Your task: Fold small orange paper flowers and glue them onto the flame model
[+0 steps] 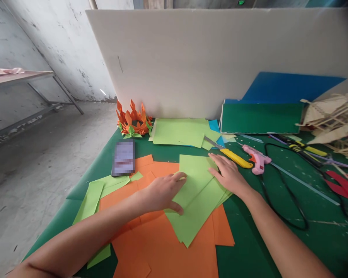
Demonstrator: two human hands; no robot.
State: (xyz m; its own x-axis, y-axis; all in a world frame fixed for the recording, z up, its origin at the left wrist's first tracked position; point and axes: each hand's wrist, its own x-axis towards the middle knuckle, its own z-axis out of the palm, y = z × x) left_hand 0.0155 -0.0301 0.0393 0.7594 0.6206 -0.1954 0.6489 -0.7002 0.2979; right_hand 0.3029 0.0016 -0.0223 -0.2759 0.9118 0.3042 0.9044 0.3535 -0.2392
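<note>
Several light green paper sheets [198,189] lie in a slanted stack over orange paper sheets [174,239]. My left hand [165,191] rests on the stack's left side, thumb and fingers apart. Along the right edge, my right hand [227,173] lies with its fingers stretched out over the green paper. Neither hand grips anything that I can see. More green paper strips [89,199] lie to the left, partly on the orange sheets and partly behind my left forearm.
A phone [123,158] lies left, near an orange folded-paper ring [135,119]. At the back are a green paper pile [179,131] and white board [191,58]. Right lie a yellow utility knife [236,158], blade out, a pink glue gun [258,158] with cord, and wooden sticks [336,123].
</note>
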